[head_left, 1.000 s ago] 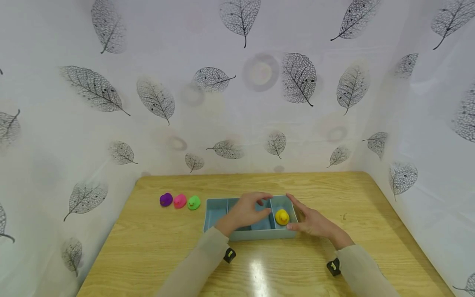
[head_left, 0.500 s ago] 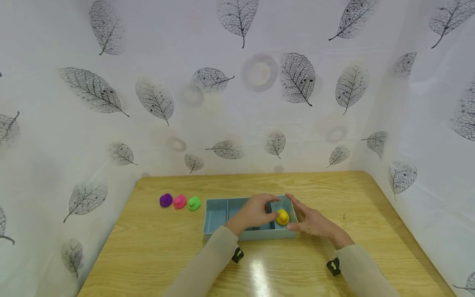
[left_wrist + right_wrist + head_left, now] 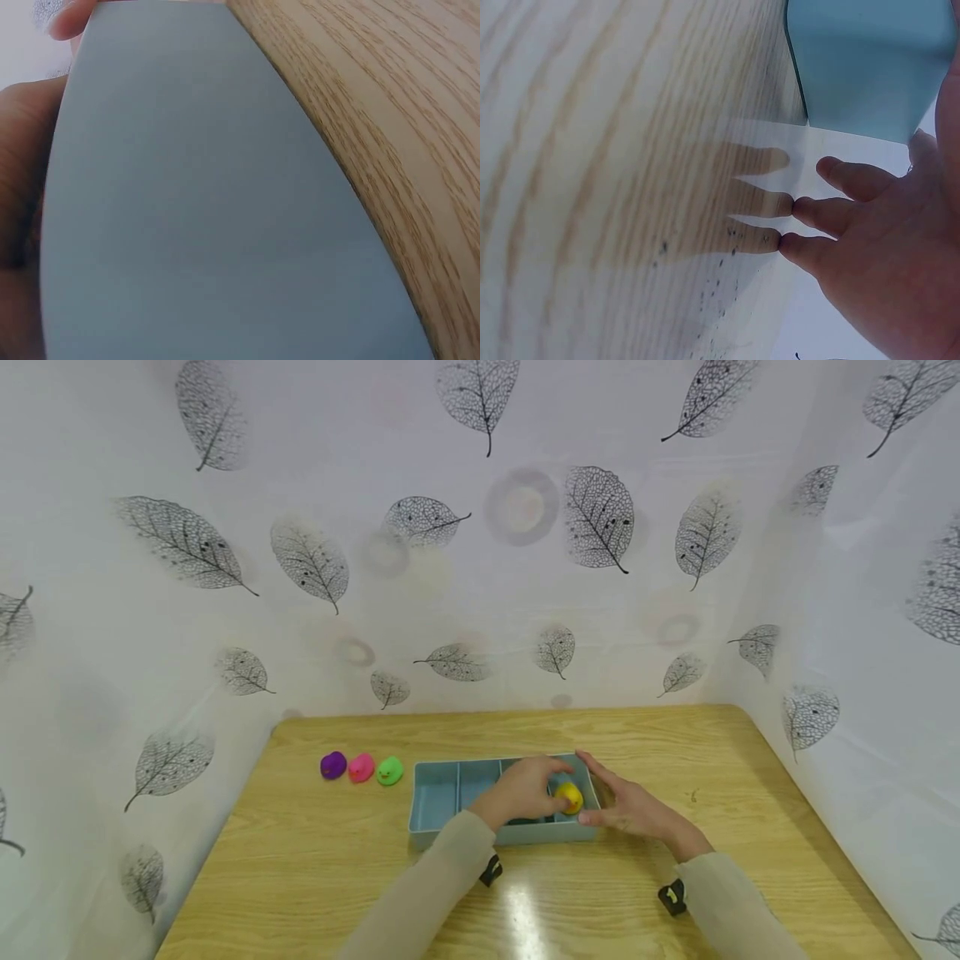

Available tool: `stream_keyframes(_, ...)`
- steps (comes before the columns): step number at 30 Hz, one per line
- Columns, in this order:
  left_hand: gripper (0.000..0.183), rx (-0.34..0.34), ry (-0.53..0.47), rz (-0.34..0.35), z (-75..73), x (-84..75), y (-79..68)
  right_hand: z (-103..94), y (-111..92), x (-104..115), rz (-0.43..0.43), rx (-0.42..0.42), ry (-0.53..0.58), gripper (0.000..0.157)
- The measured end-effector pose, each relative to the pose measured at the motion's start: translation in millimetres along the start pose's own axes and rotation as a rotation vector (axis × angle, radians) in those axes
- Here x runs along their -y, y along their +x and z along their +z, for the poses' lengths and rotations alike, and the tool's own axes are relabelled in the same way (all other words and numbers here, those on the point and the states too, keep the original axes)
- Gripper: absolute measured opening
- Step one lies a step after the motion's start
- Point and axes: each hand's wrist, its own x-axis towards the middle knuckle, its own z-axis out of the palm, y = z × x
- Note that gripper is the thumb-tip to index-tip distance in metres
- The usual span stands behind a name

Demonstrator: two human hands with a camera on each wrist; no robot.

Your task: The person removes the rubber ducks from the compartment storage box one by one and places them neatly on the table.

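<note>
A pale blue divided box (image 3: 510, 835) with several compartments lies lengthwise on the table. In its right-end compartment sits a yellow rubber duck (image 3: 568, 798). My left hand (image 3: 521, 789) reaches over the box, its thumb at the duck's near left side and its bent index finger above and behind it, with a gap showing to the duck. In the left wrist view, the front wall hides most of this hand. My right hand (image 3: 630, 806) holds the box across its right end, thumb at the front corner, index finger at the back corner; its other fingers (image 3: 847, 180) extend onto the tabletop.
Left of the box, a purple duck (image 3: 333, 766), a pink duck (image 3: 362, 767) and a green duck (image 3: 389, 770) stand in a row on the wooden table (image 3: 315, 860). Leaf-printed white curtains (image 3: 480, 568) surround the table at the back and sides.
My left hand has moved right along the box, from over the middle compartments to the yellow duck. The right hand stays at the box's right end.
</note>
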Motion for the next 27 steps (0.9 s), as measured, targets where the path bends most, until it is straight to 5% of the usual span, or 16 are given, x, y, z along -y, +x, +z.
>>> stream_keyframes(27, 0.056, 0.079, 0.066, -0.126, 6.2, -7.8, 15.5, -1.5, 1, 1, 0.031, 0.017, 0.004, 0.105)
